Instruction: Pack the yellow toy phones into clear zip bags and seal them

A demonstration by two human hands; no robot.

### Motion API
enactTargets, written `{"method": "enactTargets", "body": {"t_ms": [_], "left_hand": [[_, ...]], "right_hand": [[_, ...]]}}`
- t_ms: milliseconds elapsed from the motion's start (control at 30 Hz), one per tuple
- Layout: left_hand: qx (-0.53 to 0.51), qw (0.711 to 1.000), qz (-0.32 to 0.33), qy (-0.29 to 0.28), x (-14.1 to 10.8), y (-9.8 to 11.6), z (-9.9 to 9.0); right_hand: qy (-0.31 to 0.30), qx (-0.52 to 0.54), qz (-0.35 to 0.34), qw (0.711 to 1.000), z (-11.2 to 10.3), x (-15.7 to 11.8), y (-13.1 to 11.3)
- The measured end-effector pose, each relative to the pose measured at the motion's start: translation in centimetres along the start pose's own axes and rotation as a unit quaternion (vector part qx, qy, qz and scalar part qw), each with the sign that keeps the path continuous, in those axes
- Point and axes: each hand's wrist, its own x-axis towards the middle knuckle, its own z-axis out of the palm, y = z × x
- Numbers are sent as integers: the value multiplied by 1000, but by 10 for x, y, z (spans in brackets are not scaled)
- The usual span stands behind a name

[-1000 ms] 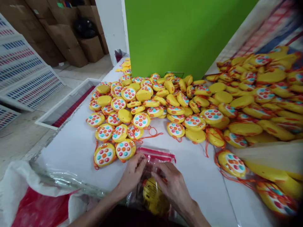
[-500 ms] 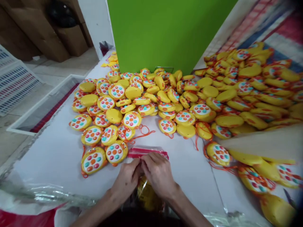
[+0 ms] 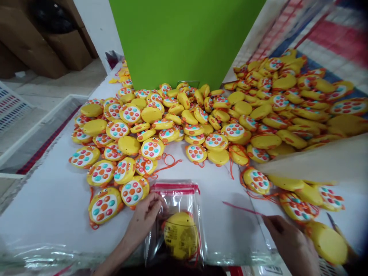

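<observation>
A clear plastic bag (image 3: 184, 199) with a red band across its top lies at the front of the table. Inside it is a yellow toy (image 3: 181, 235) with dark print seen over its face. My left hand (image 3: 145, 214) has its fingers closed at the bag's upper left edge. Off to the right, my right hand (image 3: 293, 241) pinches one end of a thin red strip (image 3: 241, 208), which stretches leftward above the white tabletop. Left of the bag are yellow animal-shaped toys with coloured dots, the nearest toy (image 3: 105, 207) having an orange cord.
Many such yellow toys are heaped across the back and right, with loose orange cords (image 3: 168, 163). A green panel (image 3: 186, 42) stands behind them. A blurred pale sheet (image 3: 316, 157) juts in from the right. White crates (image 3: 13, 111) are at the left, beyond the table edge.
My hands have parted. The right has swung far right with the red strip, the left has shifted to the bag's left edge, and the bag now shows fully. The view has turned slightly.
</observation>
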Motion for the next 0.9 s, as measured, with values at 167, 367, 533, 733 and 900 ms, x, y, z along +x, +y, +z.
{"method": "enactTargets", "body": {"t_ms": [167,367,533,733,900], "left_hand": [[-35,999,-33,-2,0,6,1],[-60,997,-38,-2,2,-1,1],[-63,996,-54,10,-1,-5,-2],[-53,997,-60,12,0,1,-6],[12,998,-29,52,1,5,-2]], "right_hand": [[-75,176,-176,966,4,-25,-74],[-313,319,-200,872,22,-26,-151],[-351,355,-214,840,30,-22,-154],[-328,368,-239,836,33,-24,-145],[-324,351,-277,834,29,-27,-142]]}}
